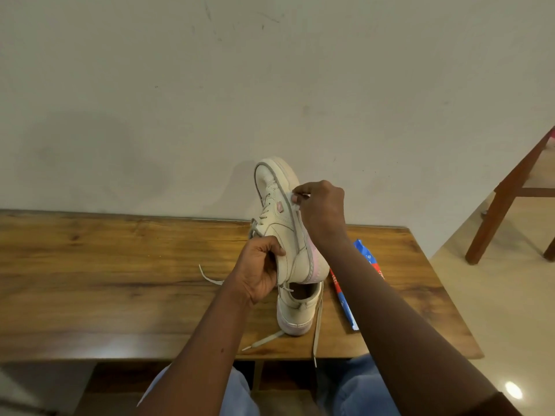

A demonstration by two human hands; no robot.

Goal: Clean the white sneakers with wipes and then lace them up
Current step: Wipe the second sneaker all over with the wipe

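Observation:
My left hand [259, 270] grips a white sneaker [280, 216] by its heel collar and holds it up above the table, toe pointing away toward the wall. My right hand [322, 210] pinches a small white wipe [295, 198] against the sneaker's side near the sole. A second white sneaker [297, 310] stands on the wooden table [120, 280] just below, heel toward me, its loose laces [316, 325] trailing over the front edge.
A blue and red wipes pack [345, 292] lies on the table right of the sneakers, partly hidden by my right forearm. A loose lace end [207, 276] lies left of my left wrist. A wooden chair leg [504, 199] stands on the floor at right.

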